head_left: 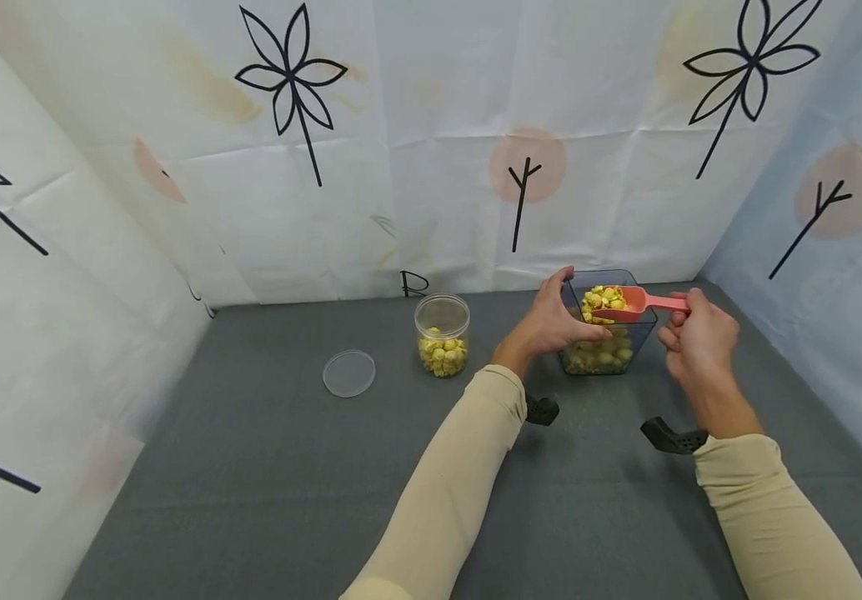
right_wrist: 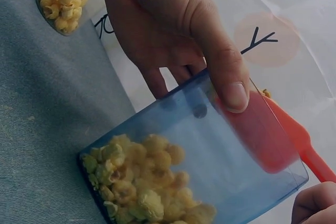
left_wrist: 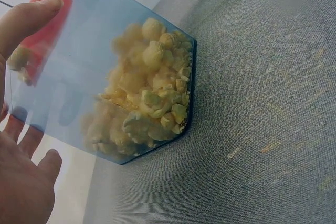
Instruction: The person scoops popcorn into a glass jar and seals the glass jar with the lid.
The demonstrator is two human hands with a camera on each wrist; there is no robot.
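1. Your left hand grips the blue-tinted clear container: the thumb lies over its near upper rim and the fingers wrap its left wall, as the right wrist view shows plainly.
2. The container stands on the grey worktop, right of centre and near the back curtain; its lower part is filled with yellow popcorn.
3. Your right hand pinches the handle of the coral scoop between curled fingers and thumb, so this grip is closed on the scoop.
4. The bowl of the scoop sits at the mouth of the container, roughly level, heaped with popcorn; its handle points right, toward your right hand.
5. In the left wrist view the container appears tilted across the frame, with the popcorn bunched at its bottom end and the scoop a red blur behind the wall by your thumb.
6. A round clear jar stands to the left of the container, apart from your left hand, open on top and holding popcorn in its lower part.
7. Its flat clear lid lies on the worktop further left, just beside the jar but not touching it.
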